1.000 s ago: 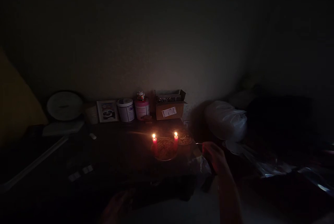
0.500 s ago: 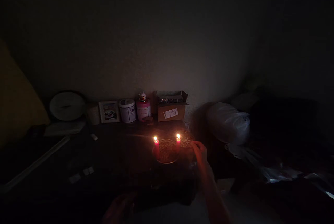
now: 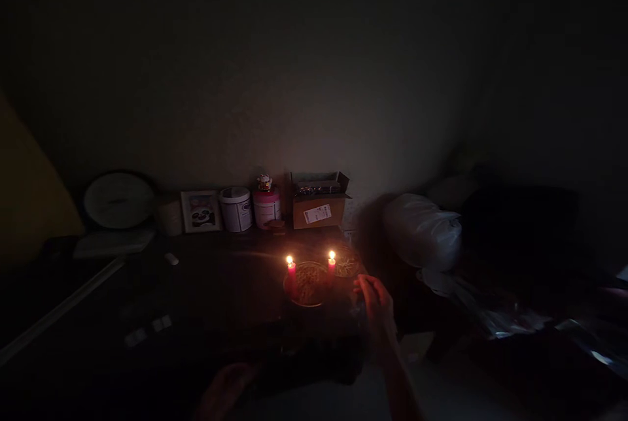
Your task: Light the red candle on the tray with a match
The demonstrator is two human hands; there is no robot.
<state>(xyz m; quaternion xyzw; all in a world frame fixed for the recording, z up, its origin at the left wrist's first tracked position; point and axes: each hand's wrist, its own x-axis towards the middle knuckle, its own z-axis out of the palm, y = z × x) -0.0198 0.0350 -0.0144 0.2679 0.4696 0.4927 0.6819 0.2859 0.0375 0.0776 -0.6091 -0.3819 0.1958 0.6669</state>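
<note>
Two lit red candles, the left candle (image 3: 292,270) and the right candle (image 3: 331,266), stand at the sides of a round, clear-rimmed dish (image 3: 308,305) full of brownish bits. Behind the right candle lies a small heap of pale, thin strands (image 3: 346,267). My right hand (image 3: 377,300) is just right of the candle and the heap, its thumb and fingertips pressed together; whatever they pinch is too small and dark to make out. Low in the dark, my left hand (image 3: 229,383) hovers near the front of the table, its fingers too dim to read.
Along the wall stand an open cardboard box (image 3: 318,214), a pink-lidded tub (image 3: 267,210) with a figurine on top, a white-lidded tub (image 3: 236,210) and a framed panda picture (image 3: 201,212). A round mirror-like disc (image 3: 119,201) is at left, a stuffed plastic bag (image 3: 424,230) at right.
My right hand has drawn back from the pale strands, a little down toward me. My left hand shows slightly more. The whole view has shifted a little.
</note>
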